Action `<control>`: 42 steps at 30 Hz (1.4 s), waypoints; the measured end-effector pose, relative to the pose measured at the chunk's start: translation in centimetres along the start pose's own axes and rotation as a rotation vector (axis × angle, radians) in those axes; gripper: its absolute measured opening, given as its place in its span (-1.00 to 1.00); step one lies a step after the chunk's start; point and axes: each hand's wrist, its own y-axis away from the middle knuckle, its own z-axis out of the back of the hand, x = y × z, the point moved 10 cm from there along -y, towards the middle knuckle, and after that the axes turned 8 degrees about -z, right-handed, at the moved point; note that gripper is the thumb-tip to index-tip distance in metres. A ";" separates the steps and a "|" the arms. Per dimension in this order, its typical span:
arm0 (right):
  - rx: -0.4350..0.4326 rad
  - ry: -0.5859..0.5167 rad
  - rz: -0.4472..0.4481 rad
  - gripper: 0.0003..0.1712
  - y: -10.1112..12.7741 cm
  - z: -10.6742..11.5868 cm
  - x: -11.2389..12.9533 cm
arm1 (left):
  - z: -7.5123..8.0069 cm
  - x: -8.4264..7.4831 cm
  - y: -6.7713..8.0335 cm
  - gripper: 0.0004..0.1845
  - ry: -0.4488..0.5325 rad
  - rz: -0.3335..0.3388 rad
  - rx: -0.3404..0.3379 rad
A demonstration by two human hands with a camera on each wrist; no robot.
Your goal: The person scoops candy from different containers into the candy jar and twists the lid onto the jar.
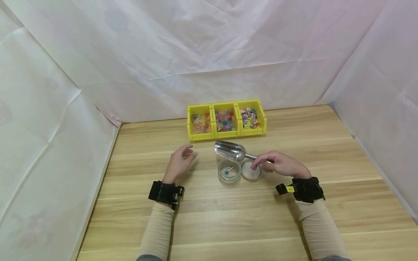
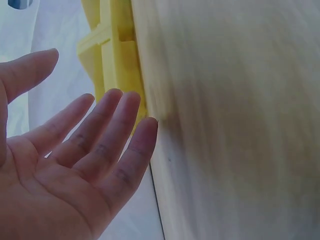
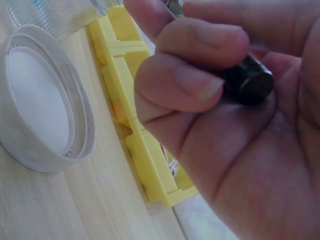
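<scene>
Scoop: metal scoop (image 1: 230, 150), held by its handle in the right hand (image 1: 282, 165); bowl raised above the table, just over the far rim of the jar, mouth pointing left and away from the person.
Right-hand grip: fingers (image 3: 192, 80) curled round the handle, thumb on top; the dark round butt of the handle (image 3: 255, 86) shows between fingers and palm in the right wrist view. Firm hold on the scoop.
Scoop contents: cannot tell from the head view; the bowl looks bare, but the angle is poor.
Jar: small clear glass jar (image 1: 228, 172), upright on the table, just below the scoop bowl and left of the right hand. One small blue piece with a pale stick lies inside.
Lid: white round lid (image 1: 251, 171), lying inner side up on the table, just beside the jar on its right, partly under the right hand's fingers. The right wrist view shows its rim (image 3: 85, 120) and flat white inside.
Left hand: left hand (image 1: 180, 159) well left of the jar, fingers relaxed and spread, holding nothing; the left wrist view shows the bare palm (image 2: 65, 185) turned to the camera.
Bins: three joined yellow bins (image 1: 226, 136) beyond the scoop, near the back drape, each holding small mixed-colour pieces.
Table: light wood-grain table (image 1: 228, 224), white drape (image 1: 196, 54) on three sides.
Wrists: black camera straps on both wrists, beige sleeves.
</scene>
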 end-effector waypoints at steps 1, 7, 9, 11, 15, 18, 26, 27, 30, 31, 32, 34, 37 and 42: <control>-0.001 -0.002 0.000 -0.70 0.0 0.0 -0.1 | 0.0 0.1 -0.1 -0.45 0.005 0.004 -0.005; 0.005 -0.021 0.004 -0.69 0.0 -0.1 -0.2 | 0.4 0.9 -0.9 -0.46 0.011 0.031 -0.038; 0.005 -0.020 0.002 -0.68 0.0 -0.1 -0.2 | 0.6 1.1 -1.1 -0.47 0.007 0.042 -0.052; 0.005 -0.018 0.001 -0.68 0.0 -0.2 -0.2 | 0.8 1.3 -1.4 -0.47 0.010 0.051 -0.069; 0.007 -0.030 0.001 -0.71 0.0 -0.3 0.0 | 1.2 1.6 -1.9 -0.45 0.036 0.073 -0.096; 0.010 -0.033 0.005 -0.73 0.0 -0.3 0.1 | 1.4 1.8 -2.2 -0.41 0.055 0.094 -0.102; 0.002 -0.018 -0.001 -0.73 0.0 -0.3 -0.1 | 1.5 1.8 -3.3 -0.36 0.094 0.121 -0.113; 0.002 -0.018 0.002 -0.72 0.0 -0.3 -0.2 | 1.6 1.7 -3.4 -0.37 0.095 0.118 -0.116; 0.001 -0.010 0.014 -0.72 -0.1 -0.3 -0.2 | 1.5 1.5 -3.7 -0.40 0.093 0.110 -0.118; 0.000 -0.008 0.018 -0.72 -0.1 -0.3 -0.2 | 1.5 1.5 -3.8 -0.41 0.093 0.108 -0.119; 0.002 -0.009 0.021 -0.73 -0.1 -0.3 -0.2 | 1.5 1.4 -3.9 -0.41 0.092 0.106 -0.119; 0.003 -0.008 0.030 -0.73 -0.1 -0.4 -0.1 | 1.4 1.3 -4.1 -0.42 0.096 0.108 -0.123; 0.006 -0.006 0.038 -0.73 -0.1 -0.4 0.0 | 1.4 1.4 -4.3 -0.42 0.108 0.128 -0.127; 0.007 -0.002 0.036 -0.72 -0.1 -0.4 0.0 | 1.3 2.0 -4.7 -0.42 0.112 0.180 -0.113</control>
